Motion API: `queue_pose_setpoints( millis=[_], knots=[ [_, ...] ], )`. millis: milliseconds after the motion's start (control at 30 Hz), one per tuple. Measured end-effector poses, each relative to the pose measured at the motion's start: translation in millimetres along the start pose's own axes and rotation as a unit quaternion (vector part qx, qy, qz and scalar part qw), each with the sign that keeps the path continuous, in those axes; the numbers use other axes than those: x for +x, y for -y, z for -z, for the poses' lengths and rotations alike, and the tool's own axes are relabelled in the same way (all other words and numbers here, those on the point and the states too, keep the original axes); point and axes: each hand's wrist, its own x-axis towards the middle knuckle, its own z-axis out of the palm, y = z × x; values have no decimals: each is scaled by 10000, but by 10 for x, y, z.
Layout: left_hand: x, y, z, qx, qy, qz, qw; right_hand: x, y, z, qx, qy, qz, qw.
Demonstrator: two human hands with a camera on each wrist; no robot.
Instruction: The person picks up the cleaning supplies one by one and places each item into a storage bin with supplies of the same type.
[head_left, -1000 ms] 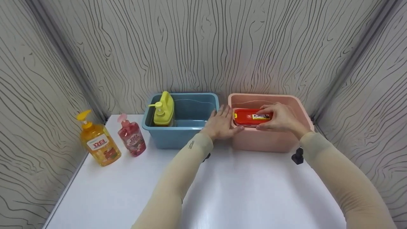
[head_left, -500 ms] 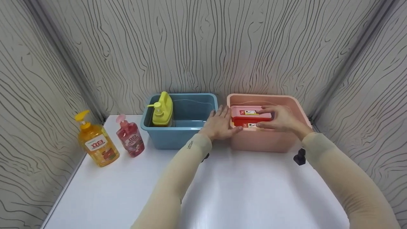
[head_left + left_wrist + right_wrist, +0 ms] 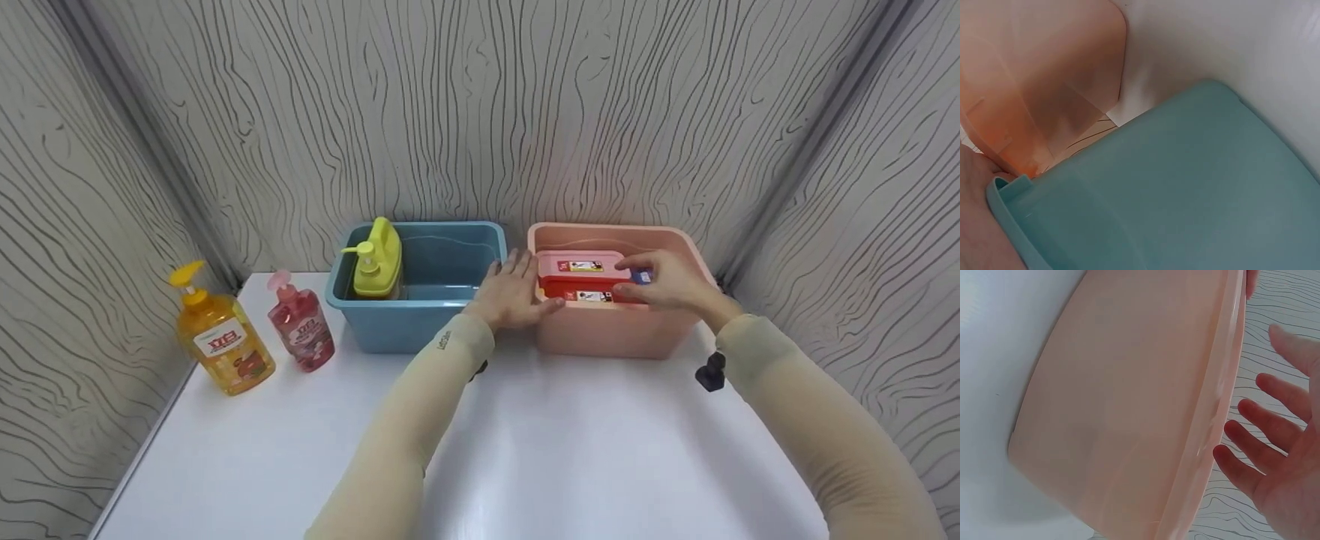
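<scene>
Flat and palm-down, my left hand rests across the neighbouring rims of the blue bin and the pink bin. My right hand hovers over the right part of the pink bin; its fingers are spread, with nothing between them in the right wrist view. Inside the pink bin, a pink-lidded box lies at the back. In front of it sits a red-lidded box, partly hidden by the front rim. A small blue item shows between my right thumb and fingers, lower in the bin.
A yellow pump bottle stands at the left end of the blue bin. Left of the bins, an orange pump bottle and a pink pump bottle stand on the white table. Patterned panels rise close behind.
The red-lidded box went from my right hand's grip down to the front of the pink bin, uncovering the pink-lidded box. My right hand let go and drew slightly right; the left stayed put.
</scene>
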Motion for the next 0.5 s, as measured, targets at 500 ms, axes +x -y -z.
queue_pose_setpoints(
  millis=[500],
  knots=[
    [-53,-10,80,-354,93,15,9993,-132,209,117,-122,85,-87,9999]
  ],
)
